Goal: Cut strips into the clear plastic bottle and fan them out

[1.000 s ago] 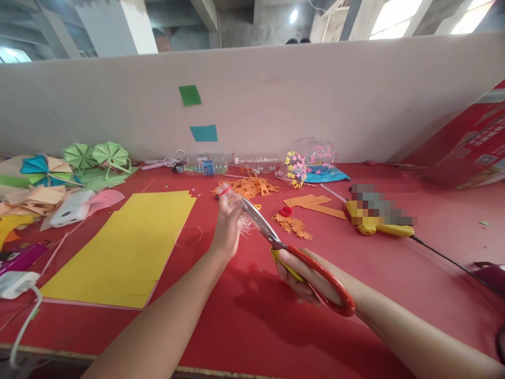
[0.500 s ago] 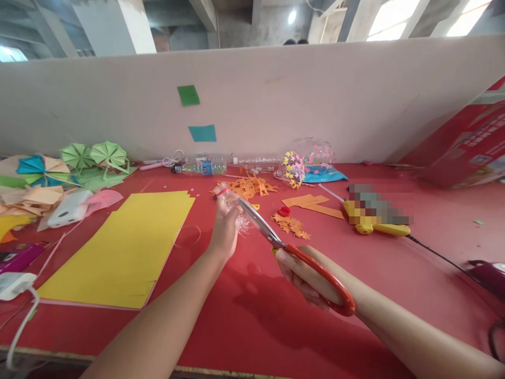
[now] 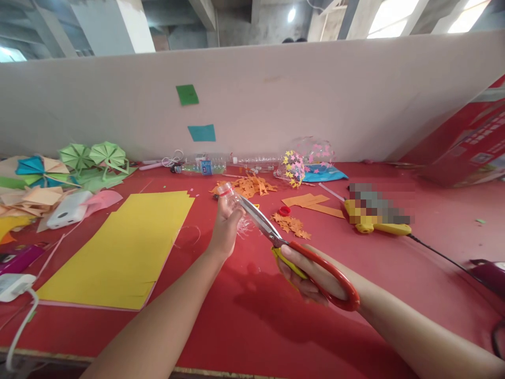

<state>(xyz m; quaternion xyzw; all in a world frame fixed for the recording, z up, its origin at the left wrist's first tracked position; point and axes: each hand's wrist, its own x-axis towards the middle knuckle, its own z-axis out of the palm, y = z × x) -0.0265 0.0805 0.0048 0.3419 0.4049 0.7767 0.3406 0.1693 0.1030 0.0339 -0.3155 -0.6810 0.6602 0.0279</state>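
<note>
In my left hand (image 3: 225, 229) is a clear plastic bottle neck (image 3: 226, 190) with a red ring round it, its open mouth tilted up and away. My right hand (image 3: 303, 268) grips a pair of scissors (image 3: 272, 231) by the red and yellow handles. The blades point up and left, their tips against the plastic beside my left thumb. Beneath, on the red table (image 3: 197, 331), lie thin clear plastic shavings (image 3: 245, 226). Near the blades lie small orange paper stars (image 3: 292, 225) and a red bottle cap (image 3: 284, 211).
Left lie yellow paper sheets (image 3: 118, 247) and green folded paper umbrellas (image 3: 107, 153). Along the back board stand a labelled bottle (image 3: 207, 167) and star-covered clear plastic pieces (image 3: 313, 150). Orange scraps (image 3: 252, 185) lie ahead. A yellow glue gun (image 3: 389, 229) with a cord lies right.
The scissors' handles have spread apart a little, with the yellow one showing more. My left hand has stayed in nearly the same place with the bottle neck.
</note>
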